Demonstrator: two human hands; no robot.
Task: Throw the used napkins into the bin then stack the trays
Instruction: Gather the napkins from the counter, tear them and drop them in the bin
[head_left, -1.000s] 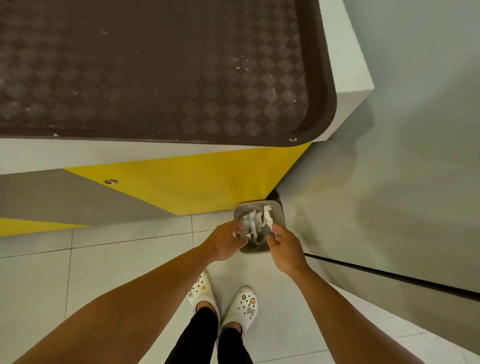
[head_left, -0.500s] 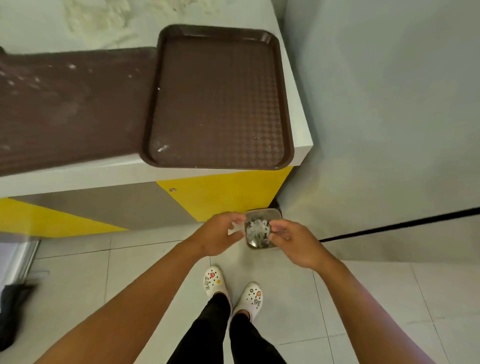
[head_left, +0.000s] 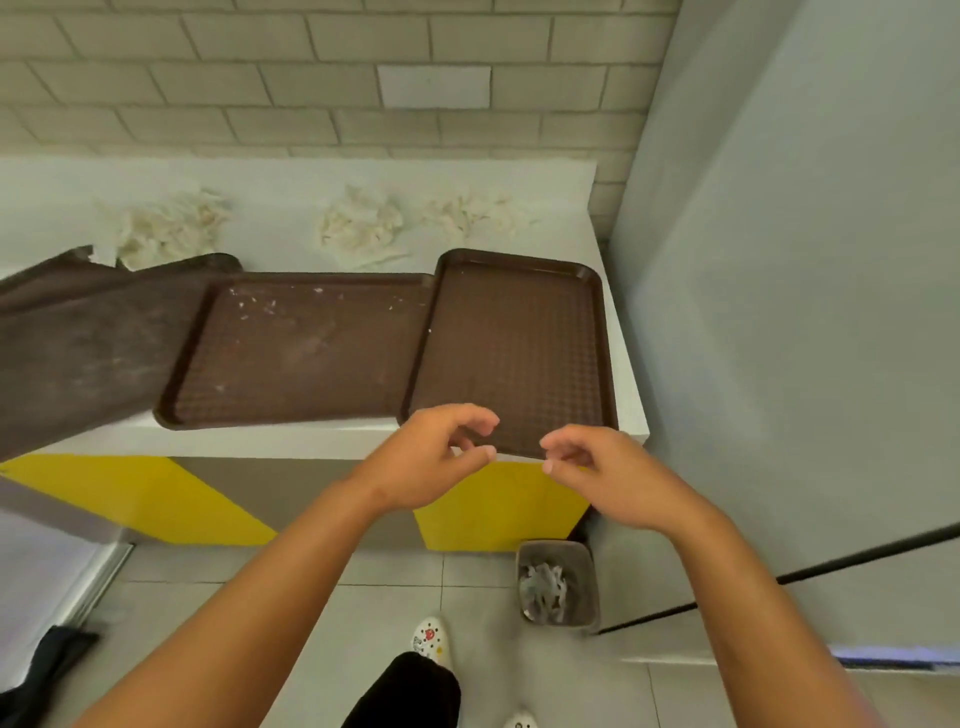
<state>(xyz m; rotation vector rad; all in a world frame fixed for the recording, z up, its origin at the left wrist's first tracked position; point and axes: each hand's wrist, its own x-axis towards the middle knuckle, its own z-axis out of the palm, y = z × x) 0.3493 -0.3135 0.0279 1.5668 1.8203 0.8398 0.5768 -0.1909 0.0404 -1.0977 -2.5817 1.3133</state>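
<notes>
Three brown trays lie side by side on the white counter (head_left: 291, 434): a right tray (head_left: 511, 343), a crumb-speckled middle tray (head_left: 301, 348), and a left tray (head_left: 78, 338) that tilts off the edge of view. Crumpled used napkins sit behind them in piles at the left (head_left: 166, 226), middle (head_left: 361, 226) and right (head_left: 472, 215). A small grey bin (head_left: 557, 584) on the floor holds crumpled napkins. My left hand (head_left: 431, 457) and my right hand (head_left: 597, 467) hover empty, fingers loosely curled, at the near edge of the right tray.
A grey wall (head_left: 779, 312) closes off the right side, next to the bin. The counter front has yellow and grey panels (head_left: 498, 506). A dark object (head_left: 41, 670) lies on the tiled floor at lower left. My feet in white clogs (head_left: 431, 636) stand beside the bin.
Both hands let go of the napkins over the bin and rose to counter height. The view tilted up from the bin to the trays.
</notes>
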